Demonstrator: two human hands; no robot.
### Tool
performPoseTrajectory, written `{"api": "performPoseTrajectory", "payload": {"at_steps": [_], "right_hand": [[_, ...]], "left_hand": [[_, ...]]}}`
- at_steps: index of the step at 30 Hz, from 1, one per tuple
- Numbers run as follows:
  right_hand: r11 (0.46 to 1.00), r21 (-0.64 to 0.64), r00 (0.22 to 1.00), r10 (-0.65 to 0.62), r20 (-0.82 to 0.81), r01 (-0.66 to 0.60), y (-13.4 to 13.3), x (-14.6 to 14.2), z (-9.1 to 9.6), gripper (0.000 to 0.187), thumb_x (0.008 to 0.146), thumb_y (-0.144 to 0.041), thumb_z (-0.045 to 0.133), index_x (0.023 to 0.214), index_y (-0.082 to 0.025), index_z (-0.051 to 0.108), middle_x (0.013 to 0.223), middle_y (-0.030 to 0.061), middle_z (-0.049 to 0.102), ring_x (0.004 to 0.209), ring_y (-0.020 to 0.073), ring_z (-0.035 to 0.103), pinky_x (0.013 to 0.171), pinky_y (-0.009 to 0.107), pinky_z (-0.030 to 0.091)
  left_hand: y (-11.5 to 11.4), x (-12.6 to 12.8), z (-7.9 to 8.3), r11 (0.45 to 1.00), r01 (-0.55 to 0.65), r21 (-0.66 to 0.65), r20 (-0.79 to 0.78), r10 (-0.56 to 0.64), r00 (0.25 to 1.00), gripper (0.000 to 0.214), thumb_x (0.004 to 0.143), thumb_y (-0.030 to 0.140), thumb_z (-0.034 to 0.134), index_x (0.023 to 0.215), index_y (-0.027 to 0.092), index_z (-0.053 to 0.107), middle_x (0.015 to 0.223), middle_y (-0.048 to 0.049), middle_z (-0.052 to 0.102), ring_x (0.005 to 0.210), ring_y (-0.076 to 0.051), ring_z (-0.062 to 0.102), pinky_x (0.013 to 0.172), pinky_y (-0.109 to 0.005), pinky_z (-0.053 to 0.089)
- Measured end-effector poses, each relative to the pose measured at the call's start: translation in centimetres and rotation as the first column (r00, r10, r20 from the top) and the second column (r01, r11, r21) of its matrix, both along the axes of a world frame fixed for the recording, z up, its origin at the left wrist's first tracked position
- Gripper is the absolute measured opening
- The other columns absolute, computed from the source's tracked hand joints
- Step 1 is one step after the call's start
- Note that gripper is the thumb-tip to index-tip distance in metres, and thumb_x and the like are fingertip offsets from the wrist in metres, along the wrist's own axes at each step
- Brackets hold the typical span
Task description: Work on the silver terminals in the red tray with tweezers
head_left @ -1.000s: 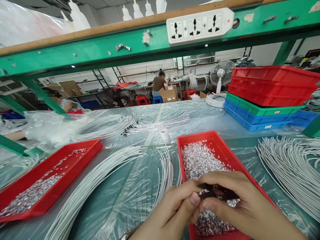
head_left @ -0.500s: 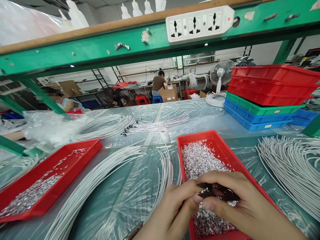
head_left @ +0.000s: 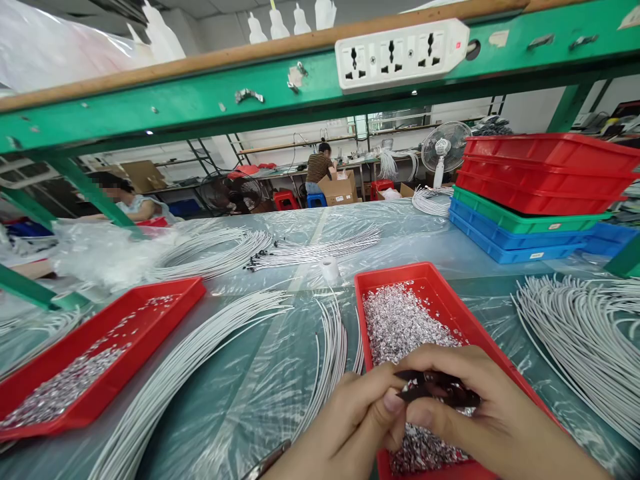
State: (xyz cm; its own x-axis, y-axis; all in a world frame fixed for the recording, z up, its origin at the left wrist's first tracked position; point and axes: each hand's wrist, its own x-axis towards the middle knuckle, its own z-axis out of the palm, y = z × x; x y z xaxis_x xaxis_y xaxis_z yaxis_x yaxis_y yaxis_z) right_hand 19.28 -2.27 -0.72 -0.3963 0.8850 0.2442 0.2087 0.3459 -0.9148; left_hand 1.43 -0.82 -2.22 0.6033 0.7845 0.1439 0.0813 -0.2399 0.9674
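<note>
Two-handed work over a tray of small metal parts. The right hand [head_left: 475,400] is gripping a dark piece [head_left: 443,390] between thumb and curled forefinger, holding it above the near half of the right tray [head_left: 433,283]. The left hand [head_left: 357,413] is bringing its thumb and forefinger together at the left end of that piece; whether they are gripping anything, one cannot tell. The handling is apparently standing partway, since both hands are meeting at one piece. Plenty is seemingly being left to handle: silvery bits [head_left: 407,320] are filling much of the right tray, and others are heaping in the left tray [head_left: 75,410]. Dark-ended cables [head_left: 320,248] are lying farther back, though nothing is marking them as finished. The fingers are hiding the dark piece's ends, its shape is staying unclear, and the left forearm and the lower edge are cutting off a metal object [head_left: 270,460].
</note>
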Motion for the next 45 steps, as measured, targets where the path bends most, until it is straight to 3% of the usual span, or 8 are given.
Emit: {"api": "performPoseTrajectory", "payload": {"at_steps": [4,8,11,15,19,31,38,45], "right_hand": [[0.995,0.079,0.993,-0.070,0.100,0.063,0.4,0.2,-0.5,0.022,0.090,-0.039,0.060,0.081,-0.021,0.069,0.071,0.0014,0.065,0.064,0.0158,0.060,0.051,0.021,0.045],[0.983,0.065,0.981,-0.179,0.078,0.174,1.5,0.4,-1.0,0.026,0.092,-0.042,0.056,0.085,-0.020,0.069,0.067,0.0013,0.059,0.064,0.0159,0.057,0.051,0.022,0.044],[0.987,-0.046,0.984,-0.160,-0.072,0.157,1.7,0.7,-1.2,0.027,0.089,-0.046,0.060,0.088,-0.020,0.068,0.073,0.0012,0.056,0.068,0.0148,0.053,0.058,0.022,0.044],[0.962,-0.270,0.954,-0.055,-0.295,-0.028,0.6,0.5,-0.7,0.028,0.076,-0.043,0.078,0.092,-0.022,0.068,0.065,-0.0044,0.040,0.059,0.0093,0.036,0.054,0.019,0.030],[0.911,-0.407,0.944,-0.072,-0.322,-0.070,-0.5,-0.1,0.2,0.018,0.073,-0.029,0.077,0.084,-0.020,0.066,0.059,-0.0072,0.032,0.053,0.0079,0.026,0.050,0.020,0.020],[0.913,-0.400,0.976,-0.007,-0.217,-0.082,-0.2,0.1,0.9,0.006,0.078,-0.019,0.066,0.077,-0.016,0.061,0.058,-0.0077,0.035,0.052,0.0073,0.026,0.049,0.022,0.018],[0.932,-0.327,0.964,0.074,-0.256,-0.159,0.3,0.2,-0.9,0.008,0.081,-0.022,0.065,0.079,-0.017,0.060,0.058,-0.0065,0.035,0.051,0.0072,0.029,0.046,0.019,0.021],[0.949,-0.298,0.971,0.031,-0.238,-0.103,0.4,0.2,-1.1,0.007,0.079,-0.017,0.065,0.076,-0.018,0.059,0.056,-0.0077,0.033,0.049,0.0062,0.023,0.044,0.019,0.018]], "left_hand": [[0.0,-0.5,0.0,0.989,0.046,-0.138,0.107,-0.031,0.994,0.047,0.095,0.057,0.039,0.072,0.017,0.048,0.053,0.0061,0.032,0.047,-0.008,0.027,0.046,-0.020,0.022],[-0.3,-1.2,0.5,0.975,0.081,-0.205,0.099,-0.061,0.993,0.051,0.092,0.062,0.041,0.069,0.017,0.047,0.051,0.0051,0.035,0.045,-0.007,0.029,0.044,-0.020,0.022],[-0.7,-1.5,0.8,0.951,0.122,-0.284,0.091,-0.100,0.991,0.053,0.090,0.066,0.041,0.070,0.017,0.047,0.050,0.0052,0.035,0.043,-0.007,0.028,0.041,-0.021,0.019],[-0.8,-1.3,0.4,0.922,0.124,-0.367,0.114,-0.088,0.990,0.048,0.093,0.059,0.043,0.071,0.017,0.048,0.049,0.0059,0.034,0.043,-0.007,0.025,0.041,-0.021,0.016],[-0.3,-1.2,0.1,0.895,0.208,-0.395,0.121,-0.174,0.977,0.048,0.094,0.058,0.043,0.070,0.017,0.047,0.053,0.0047,0.037,0.045,-0.007,0.029,0.041,-0.020,0.019],[-0.1,-1.5,-0.8,0.835,0.281,-0.472,0.170,-0.227,0.959,0.045,0.094,0.055,0.046,0.074,0.015,0.051,0.052,0.0054,0.037,0.044,-0.006,0.029,0.040,-0.020,0.018],[0.7,-1.2,-0.7,0.785,0.433,-0.442,0.308,-0.320,0.896,0.034,0.095,0.047,0.051,0.084,0.015,0.051,0.052,0.0066,0.037,0.042,-0.005,0.028,0.039,-0.018,0.020],[0.6,-0.8,-0.6,0.765,0.421,-0.487,0.391,-0.240,0.888,0.025,0.097,0.041,0.051,0.089,0.018,0.044,0.055,0.0085,0.037,0.043,-0.004,0.025,0.039,-0.015,0.017]]}}
